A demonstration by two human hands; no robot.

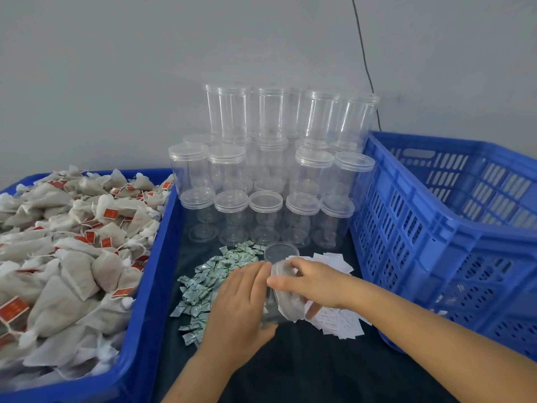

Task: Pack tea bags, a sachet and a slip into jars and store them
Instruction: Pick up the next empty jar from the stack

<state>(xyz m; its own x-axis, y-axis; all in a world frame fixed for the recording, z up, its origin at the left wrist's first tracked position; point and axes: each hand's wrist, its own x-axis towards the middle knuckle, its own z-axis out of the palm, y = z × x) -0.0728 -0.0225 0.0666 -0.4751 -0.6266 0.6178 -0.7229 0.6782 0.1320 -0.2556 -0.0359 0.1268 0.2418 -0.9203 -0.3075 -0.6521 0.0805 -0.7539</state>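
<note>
A clear plastic jar [281, 299] lies tilted on its side between my hands, just above the dark table. My left hand [241, 303] grips its body, fingers over the top and thumb underneath. My right hand [311, 283] holds the jar's rim end, fingers curled round it. A loose clear lid [281, 252] lies flat just behind the hands. Green-and-white sachets [209, 282] are heaped left of the jar. White paper slips [338, 325] lie under and beside my right hand. Tea bags [72, 242] with red tags fill the blue tray [145, 286] on the left.
Several empty lidded jars [261, 175] are stacked in tiers against the grey wall behind the work spot. A tall blue slotted crate [465, 234] stands at the right. A black cable [366, 62] runs down the wall behind it.
</note>
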